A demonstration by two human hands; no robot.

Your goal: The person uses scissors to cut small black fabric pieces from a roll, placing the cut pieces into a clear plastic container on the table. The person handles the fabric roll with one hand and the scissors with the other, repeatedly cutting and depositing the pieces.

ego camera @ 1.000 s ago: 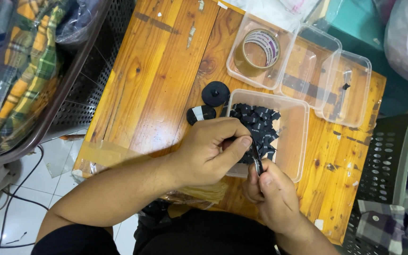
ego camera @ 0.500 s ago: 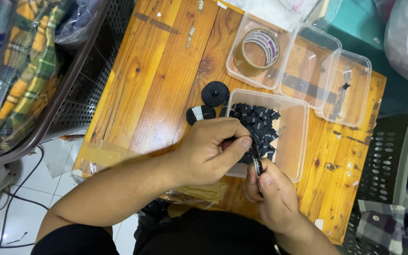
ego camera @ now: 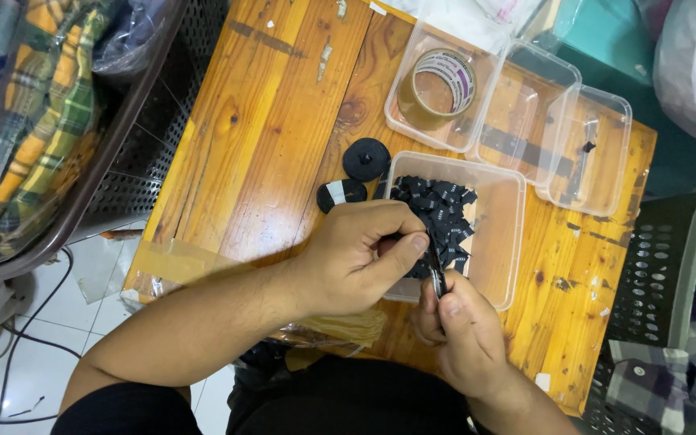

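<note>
Two hands working small black pieces over a wooden worktop.

At the left a dark perforated basket (ego camera: 134, 153) holds plaid cloth (ego camera: 38, 121), with white floor tiles (ego camera: 34, 362) below. The worktop (ego camera: 267, 145) is orange-brown planks, scuffed. On it lie two black spools (ego camera: 356, 173), just beside a clear tub (ego camera: 497, 234) heaped with small black labels (ego camera: 437, 213). The left hand (ego camera: 356, 258) is curled closed at the tub's near edge, pinching something too small to make out. The right hand (ego camera: 461, 334) grips a thin dark tool (ego camera: 437, 278), touching the left thumb. Behind, a tub holds a tape roll (ego camera: 441, 84); two more clear tubs (ego camera: 561, 133) sit nearly bare. A grey crate (ego camera: 670, 322) stands right.
</note>
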